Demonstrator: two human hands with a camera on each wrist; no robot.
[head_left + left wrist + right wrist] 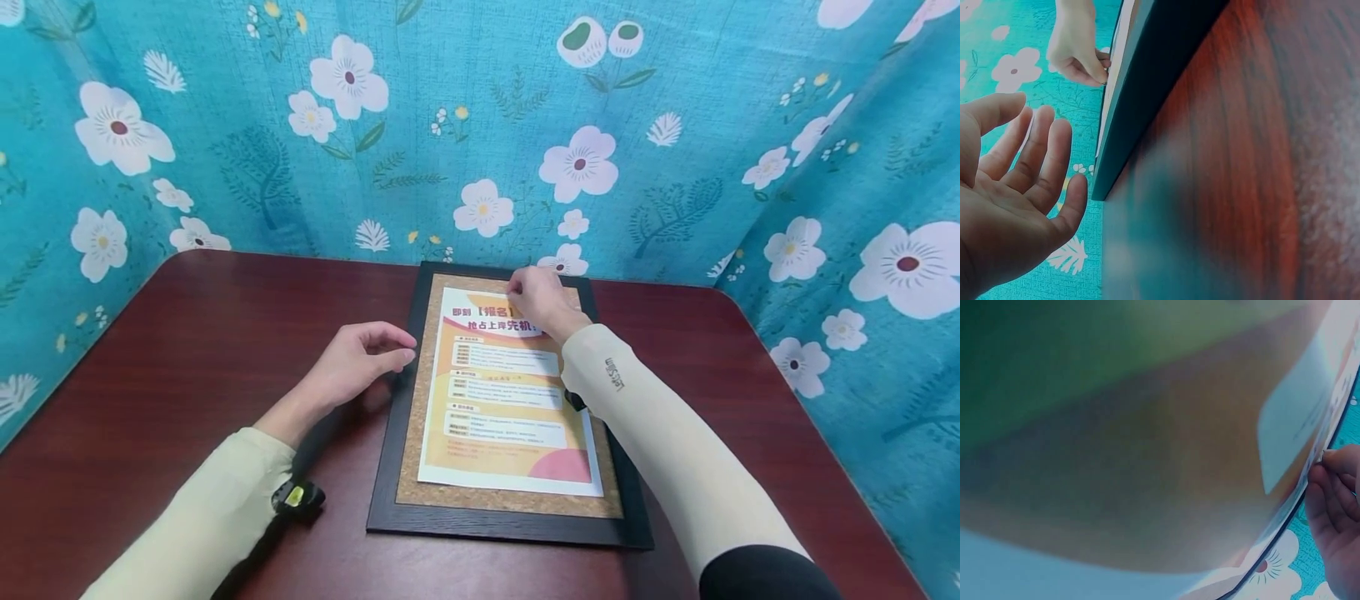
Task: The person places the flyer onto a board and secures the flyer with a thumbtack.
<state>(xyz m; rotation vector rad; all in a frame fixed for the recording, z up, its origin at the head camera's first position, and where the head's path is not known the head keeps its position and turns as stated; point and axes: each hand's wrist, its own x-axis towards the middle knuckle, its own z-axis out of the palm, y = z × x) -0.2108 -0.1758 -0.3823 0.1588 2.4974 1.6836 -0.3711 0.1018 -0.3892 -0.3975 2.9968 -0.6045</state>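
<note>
A poster point(495, 467) printed in yellow, pink and white lies on a cork board point(510, 510) with a black frame point(510, 533). My right hand point(546, 296) is at the poster's top edge, thumb and forefinger pinching a small pin point(1320, 458) against the sheet. That pin is mostly hidden by the fingertips. Just off the frame's left side hovers my left hand point(367, 357), fingers loosely bent and apart. In the left wrist view its palm point(1004, 219) shows with nothing in it.
The board lies on a dark red wooden table point(225, 333). A blue flowered curtain point(450, 125) hangs behind the table and round both sides. My right forearm point(660, 433) crosses over the board's right edge.
</note>
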